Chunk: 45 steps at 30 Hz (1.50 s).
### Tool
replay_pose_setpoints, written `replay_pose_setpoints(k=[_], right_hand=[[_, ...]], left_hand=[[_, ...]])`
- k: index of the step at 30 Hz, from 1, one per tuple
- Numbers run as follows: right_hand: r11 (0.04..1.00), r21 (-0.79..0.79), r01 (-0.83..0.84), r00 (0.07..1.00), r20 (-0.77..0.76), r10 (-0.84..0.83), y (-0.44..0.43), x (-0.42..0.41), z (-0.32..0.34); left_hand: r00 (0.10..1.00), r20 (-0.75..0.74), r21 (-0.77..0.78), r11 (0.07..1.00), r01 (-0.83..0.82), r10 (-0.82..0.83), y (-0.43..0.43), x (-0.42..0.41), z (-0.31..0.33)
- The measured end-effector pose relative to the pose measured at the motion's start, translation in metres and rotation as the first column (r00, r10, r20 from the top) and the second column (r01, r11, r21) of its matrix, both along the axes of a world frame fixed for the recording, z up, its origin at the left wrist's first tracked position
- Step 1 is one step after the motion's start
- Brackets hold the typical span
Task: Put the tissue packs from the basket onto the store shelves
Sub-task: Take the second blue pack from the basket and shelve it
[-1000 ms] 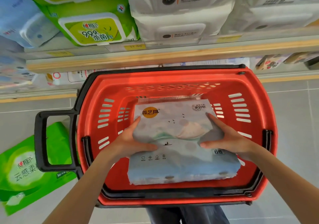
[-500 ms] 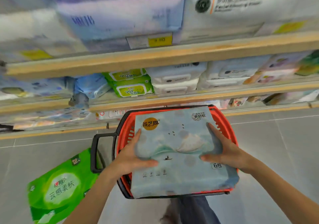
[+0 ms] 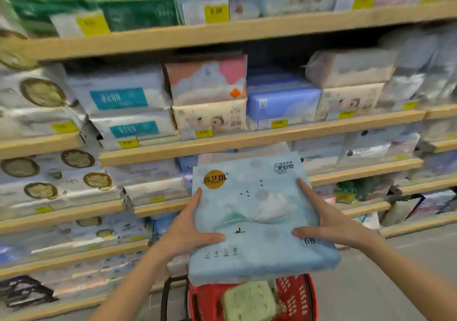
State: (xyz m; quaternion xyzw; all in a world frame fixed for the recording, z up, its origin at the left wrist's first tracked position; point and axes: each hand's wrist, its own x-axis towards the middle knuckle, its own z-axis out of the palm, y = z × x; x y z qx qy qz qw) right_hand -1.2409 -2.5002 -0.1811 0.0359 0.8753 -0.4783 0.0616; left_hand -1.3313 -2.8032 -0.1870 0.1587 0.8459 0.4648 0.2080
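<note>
I hold a large pale blue tissue pack [image 3: 257,212] flat in front of me, level with the lower shelves. My left hand [image 3: 190,229] grips its left edge and my right hand [image 3: 324,221] grips its right edge. Below it, at the bottom of the view, stands the red basket [image 3: 296,296] on the floor. A greenish pack [image 3: 249,301] lies in the basket, partly hidden by the held pack.
Wooden store shelves [image 3: 247,137] fill the view, stacked with many tissue packs and yellow price tags. A dark gap [image 3: 274,58] shows above the blue packs on the middle shelf. Grey floor [image 3: 395,283] lies at the lower right.
Both hands have lifted the blue pack out of the basket and up toward the shelves. The view has tilted up from the basket to the shelf rows.
</note>
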Motion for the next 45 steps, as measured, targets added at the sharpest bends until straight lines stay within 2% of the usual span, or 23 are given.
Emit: replay_pose_setpoints(k=[5, 11, 18, 28, 35, 41, 45], right_hand=[[0.996, 0.09, 0.014, 0.971, -0.24, 0.008, -0.004, 0.022, 0.107], [0.981, 0.186, 0.061, 0.862, -0.505, 0.042, -0.001, 0.033, 0.225], [0.976, 0.202, 0.08, 0.713, -0.696, 0.086, 0.03, 0.032, 0.312], [0.946, 0.302, 0.115, 0.496, -0.843, 0.209, 0.107, 0.012, 0.401], [0.948, 0.305, 0.092, 0.374, -0.893, 0.251, 0.13, -0.024, 0.458], [0.941, 0.319, 0.109, 0.207, -0.934, 0.293, 0.125, -0.072, 0.511], [0.946, 0.284, 0.155, 0.118, -0.956, 0.268, 0.118, -0.108, 0.542]], left_hand=[[0.965, -0.261, 0.034, 0.999, -0.007, 0.015, -0.003, 0.014, 0.114], [0.868, -0.493, 0.106, 0.994, -0.005, 0.057, 0.002, 0.025, 0.23], [0.767, -0.63, 0.214, 0.976, 0.027, 0.117, 0.031, 0.033, 0.328], [0.547, -0.796, 0.306, 0.952, -0.01, 0.261, 0.107, 0.036, 0.409], [0.384, -0.858, 0.361, 0.932, -0.024, 0.342, 0.125, 0.028, 0.463], [0.178, -0.928, 0.325, 0.945, -0.04, 0.327, 0.122, 0.0, 0.521], [0.084, -0.952, 0.297, 0.955, 0.009, 0.295, 0.111, -0.029, 0.558]])
